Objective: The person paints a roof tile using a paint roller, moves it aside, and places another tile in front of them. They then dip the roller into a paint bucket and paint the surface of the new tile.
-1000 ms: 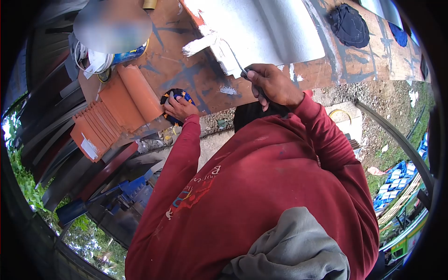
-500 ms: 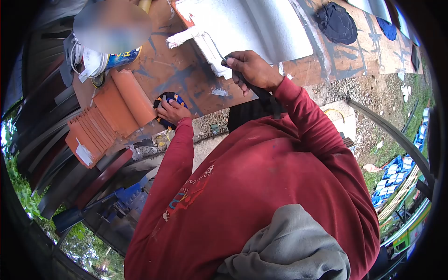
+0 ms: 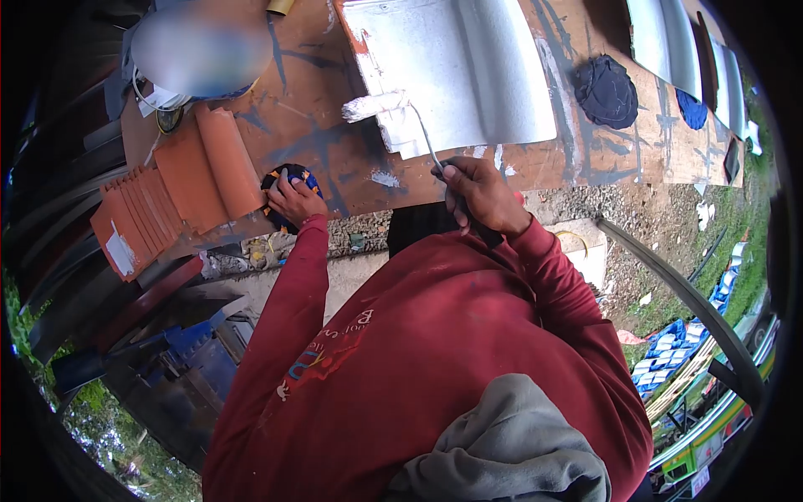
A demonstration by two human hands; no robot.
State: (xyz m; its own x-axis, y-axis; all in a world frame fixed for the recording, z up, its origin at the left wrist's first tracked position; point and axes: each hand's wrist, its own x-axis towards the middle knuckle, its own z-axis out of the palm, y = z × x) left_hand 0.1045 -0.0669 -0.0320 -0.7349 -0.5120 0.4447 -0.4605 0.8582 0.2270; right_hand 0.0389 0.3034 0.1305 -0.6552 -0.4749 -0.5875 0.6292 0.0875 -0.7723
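The right hand [image 3: 485, 197] gripped the handle of a roller [image 3: 374, 106], its sleeve crossing the left edge of a white-coated tile [image 3: 489, 75] at the worktop's [image 3: 351, 188] near edge. The left hand's [image 3: 294, 201] fingers bent over a patterned bundle [image 3: 310, 180]; whether they gripped it could not be told. Orange tiles [image 3: 188, 180] crowded the near left corner, just beside that hand. Rightward lay a black cloth [image 3: 606, 92], then a blue one. A blurred patch hid the far left; the frame cut the white-coated tile's far end.
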